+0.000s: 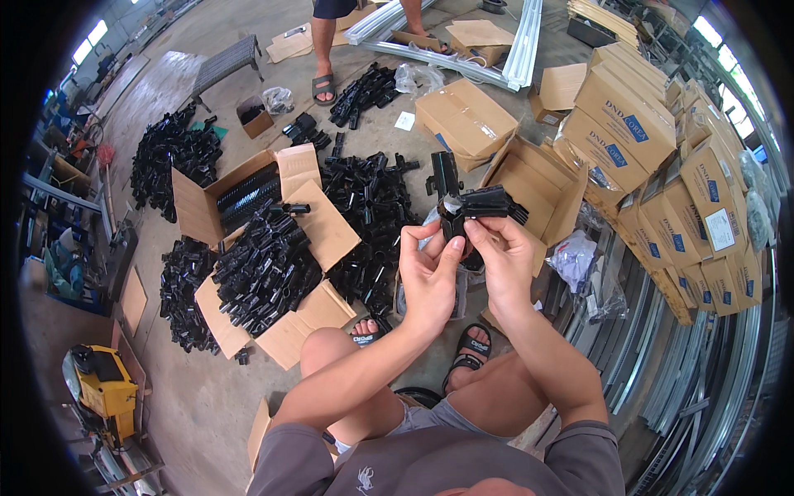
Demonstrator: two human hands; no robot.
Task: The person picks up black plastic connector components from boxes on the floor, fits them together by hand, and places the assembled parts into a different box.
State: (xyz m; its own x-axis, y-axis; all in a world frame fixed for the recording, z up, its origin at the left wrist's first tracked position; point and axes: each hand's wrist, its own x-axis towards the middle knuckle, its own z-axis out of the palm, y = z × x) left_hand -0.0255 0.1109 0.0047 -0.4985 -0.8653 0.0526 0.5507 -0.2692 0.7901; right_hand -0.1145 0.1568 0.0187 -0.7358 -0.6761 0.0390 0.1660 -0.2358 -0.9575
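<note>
Both my hands are raised in front of me, their fingertips closed on a black plastic fitting (pixel 446 175) with long arms. One arm points away from me and another (pixel 484 199) sticks out to the right; whether these are one piece or two I cannot tell. My left hand (pixel 431 277) pinches its lower end, thumb uppermost. From the right, my right hand (pixel 506 263) grips the fitting near its middle. A small pale spot shows at the joint. Under my hands is a container, mostly hidden.
An open carton (pixel 310 321) heaped with black fittings lies left of my knees, with a loose pile (pixel 368 219) beside it. An open empty carton (pixel 542 178) stands right of my hands. Stacked cartons (pixel 616 124) and metal profiles (pixel 662 364) line the right. Another person's leg (pixel 323 45) shows ahead.
</note>
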